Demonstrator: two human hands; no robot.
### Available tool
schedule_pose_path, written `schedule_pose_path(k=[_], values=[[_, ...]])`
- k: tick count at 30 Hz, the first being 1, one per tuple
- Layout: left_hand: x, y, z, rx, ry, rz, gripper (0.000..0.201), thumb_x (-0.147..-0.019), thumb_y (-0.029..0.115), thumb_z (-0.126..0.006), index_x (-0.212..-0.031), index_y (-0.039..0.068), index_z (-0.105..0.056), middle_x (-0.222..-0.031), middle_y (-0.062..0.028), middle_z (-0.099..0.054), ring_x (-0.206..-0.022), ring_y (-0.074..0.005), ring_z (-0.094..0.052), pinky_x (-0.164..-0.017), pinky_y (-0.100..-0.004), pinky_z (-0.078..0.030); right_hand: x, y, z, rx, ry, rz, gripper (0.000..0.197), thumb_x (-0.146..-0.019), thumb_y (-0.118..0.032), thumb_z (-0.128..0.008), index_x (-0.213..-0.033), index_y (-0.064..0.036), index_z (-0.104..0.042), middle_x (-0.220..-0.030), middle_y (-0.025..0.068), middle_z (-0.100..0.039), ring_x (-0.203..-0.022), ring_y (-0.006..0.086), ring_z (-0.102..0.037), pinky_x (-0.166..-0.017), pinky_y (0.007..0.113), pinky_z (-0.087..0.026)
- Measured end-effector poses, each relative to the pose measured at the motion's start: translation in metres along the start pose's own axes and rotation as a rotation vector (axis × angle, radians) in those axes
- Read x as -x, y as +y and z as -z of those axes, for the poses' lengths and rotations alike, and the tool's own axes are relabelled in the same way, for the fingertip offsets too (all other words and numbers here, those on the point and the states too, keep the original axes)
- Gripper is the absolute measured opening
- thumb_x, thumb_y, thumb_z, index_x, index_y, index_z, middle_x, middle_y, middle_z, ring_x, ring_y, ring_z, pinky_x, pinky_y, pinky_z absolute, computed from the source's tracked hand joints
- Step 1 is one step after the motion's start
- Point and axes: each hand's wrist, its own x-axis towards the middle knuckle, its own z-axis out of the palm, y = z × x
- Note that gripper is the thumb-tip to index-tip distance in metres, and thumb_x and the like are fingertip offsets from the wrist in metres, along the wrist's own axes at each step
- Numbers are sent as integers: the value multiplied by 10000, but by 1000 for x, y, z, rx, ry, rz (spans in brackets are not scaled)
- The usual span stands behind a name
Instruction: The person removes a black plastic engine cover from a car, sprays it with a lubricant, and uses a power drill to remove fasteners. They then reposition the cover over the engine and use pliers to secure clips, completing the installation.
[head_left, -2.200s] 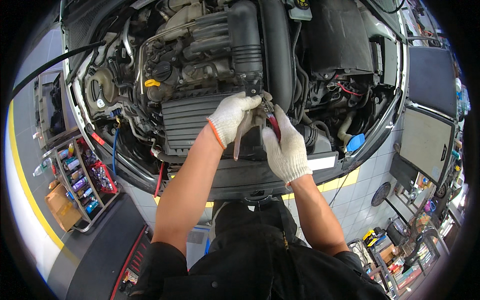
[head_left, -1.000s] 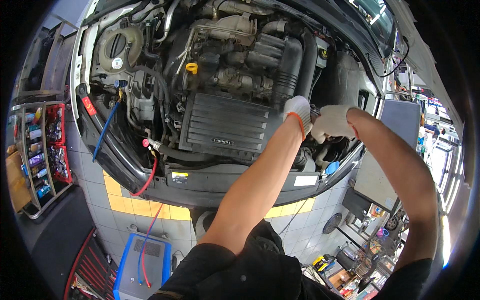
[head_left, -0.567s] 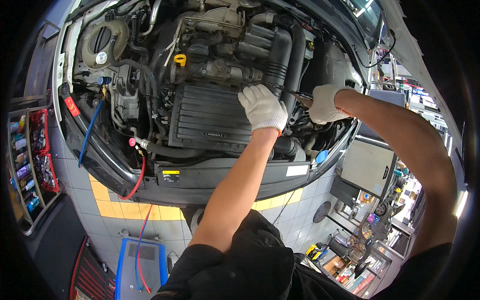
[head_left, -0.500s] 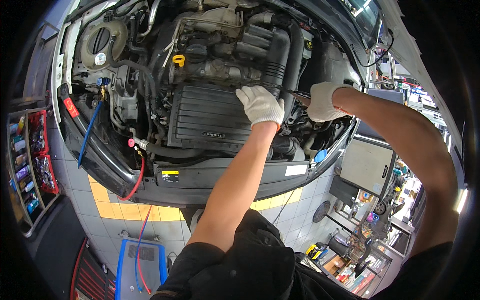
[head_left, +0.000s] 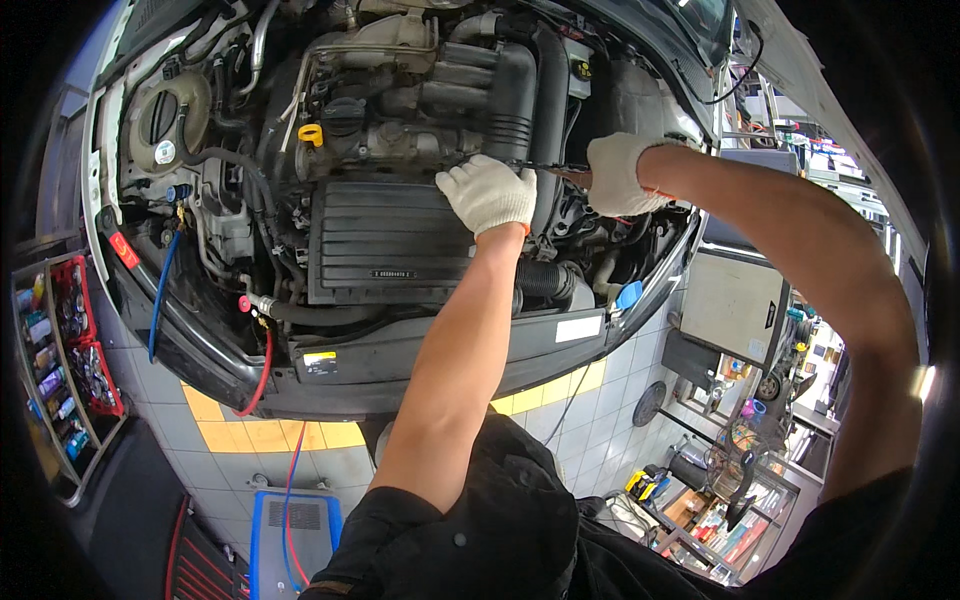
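Observation:
My left hand, in a white knit glove, lies at the far right corner of a ribbed black plastic box in the engine bay. Its fingers curl over the far edge, and whatever they grip is hidden. My right hand, gloved too, is closed around one end of a dark slender tool. The tool reaches left, across a thick black air duct, toward my left hand. Its tip is too small and dark to make out.
A yellow dipstick handle stands beyond the box. Blue and red hoses hang over the car's front left. Below stands a blue-and-grey machine. A shelf cart is at left, a pale cabinet at right.
The engine bay has shifted left and slightly down in view. Both hands keep their places around the box corner and tool; my right hand sits slightly closer to my left.

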Motion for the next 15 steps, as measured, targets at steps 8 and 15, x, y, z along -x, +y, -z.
schedule_pose_path(k=[8,15], values=[[-1,8,-6,67,0,79,746,-841,710,-797,-1131,23,-749,-1044,-122,-823,-1099,-261,-737,-1140,-407,-368,-44,44,-41,70,56,152,334,-991,-291,-700,-1064,18,-803,-946,267,-780,-961,419,-782,-810,486,-586],[0,17,-7,87,17,113,742,-857,696,-816,-1151,21,-722,-1046,-116,-822,-1070,-251,-751,-1117,-399,-388,-5,50,-12,-301,-49,39,289,-995,-172,-656,-1221,-67,-800,-978,180,-764,-820,293,-732,-743,453,-589]])
